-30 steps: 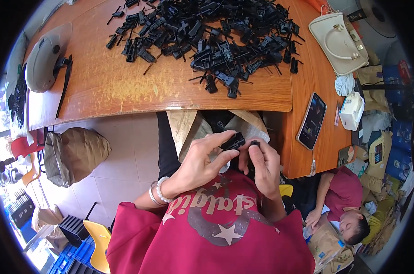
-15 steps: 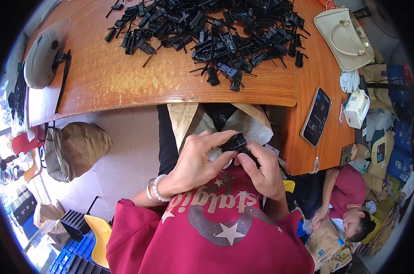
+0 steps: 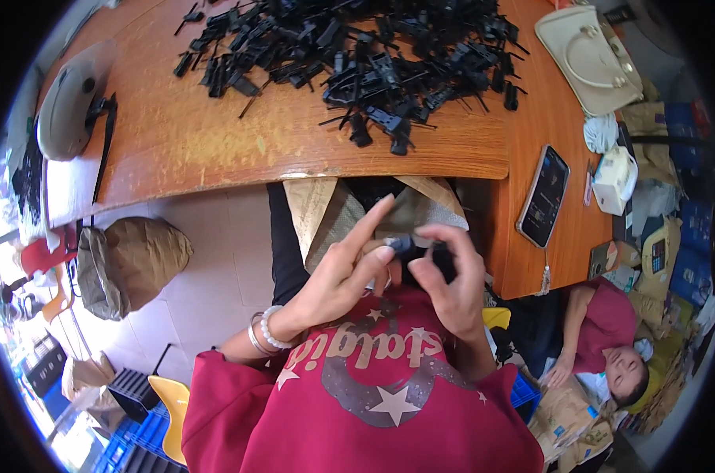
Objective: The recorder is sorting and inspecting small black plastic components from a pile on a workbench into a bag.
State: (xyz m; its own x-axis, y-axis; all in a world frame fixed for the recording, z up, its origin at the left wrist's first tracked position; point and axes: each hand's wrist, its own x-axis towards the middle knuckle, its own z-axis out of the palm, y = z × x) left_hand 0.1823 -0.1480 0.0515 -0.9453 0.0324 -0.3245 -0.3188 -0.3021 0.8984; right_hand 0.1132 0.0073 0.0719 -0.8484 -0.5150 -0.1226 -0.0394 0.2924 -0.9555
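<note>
My left hand (image 3: 343,272), wearing a white bead bracelet (image 3: 272,328) and a bangle, holds a small black plastic part (image 3: 401,246) between thumb and fingers, its index finger stretched upward. Close to the right of this part is my right hand (image 3: 456,276), its thumb and index finger curved and apart. Motion blurs its fingertips; I see nothing clear between them. Both hands are above my lap, below the table edge. A large heap of similar black plastic parts (image 3: 381,71) with thin prongs lies on the wooden table (image 3: 215,150).
An open paper bag (image 3: 306,213) stands beneath my hands. On the right side table are a phone (image 3: 545,197), a cream handbag (image 3: 590,63) and a tissue pack (image 3: 614,181). A grey device (image 3: 65,110) sits at the table's left. Another person (image 3: 602,327) sits at right.
My right hand has drawn slightly away from the black part, its thumb and index finger spreading. My left index finger has lifted off the part and now points up.
</note>
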